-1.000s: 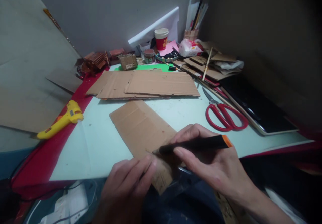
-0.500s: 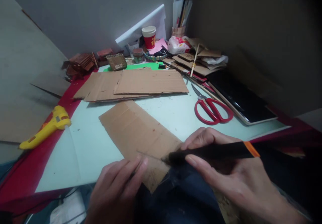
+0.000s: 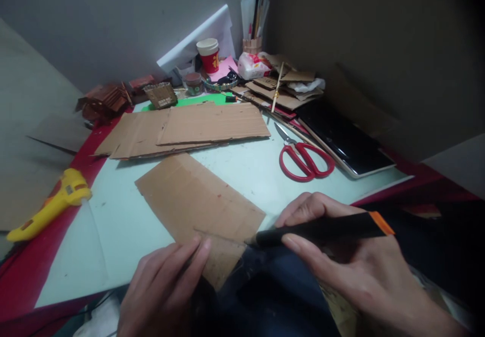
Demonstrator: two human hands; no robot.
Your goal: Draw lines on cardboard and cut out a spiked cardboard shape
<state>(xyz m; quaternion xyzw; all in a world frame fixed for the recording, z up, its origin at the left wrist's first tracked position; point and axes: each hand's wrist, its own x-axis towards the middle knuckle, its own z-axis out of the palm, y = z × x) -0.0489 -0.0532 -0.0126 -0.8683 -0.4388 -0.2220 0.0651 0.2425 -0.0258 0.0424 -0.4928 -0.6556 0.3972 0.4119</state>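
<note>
A strip of brown cardboard [image 3: 204, 190] slants from the tabletop toward me, its near end past the table edge. My left hand [image 3: 166, 276] grips its left edge, fingers closed on it. A thin dark line runs across the cardboard from near my left fingertips to its right edge. My right hand [image 3: 348, 256] is closed around a thick black marker [image 3: 322, 230] with an orange end. The marker's tip is at the right end of that line, by the cardboard's edge; whether it touches I cannot tell.
Stacked cardboard sheets [image 3: 212, 125] lie beyond the strip. Red-handled scissors [image 3: 306, 160] and a black tablet-like slab [image 3: 344, 140] are at the right. A yellow glue gun [image 3: 53, 203] rests at the left edge. A red paper cup [image 3: 209, 56] stands at the back.
The marker's tip has shifted slightly relative to the cardboard, to its right edge, and more of the line shows. The whole view has swung a little, moving the table things leftward.
</note>
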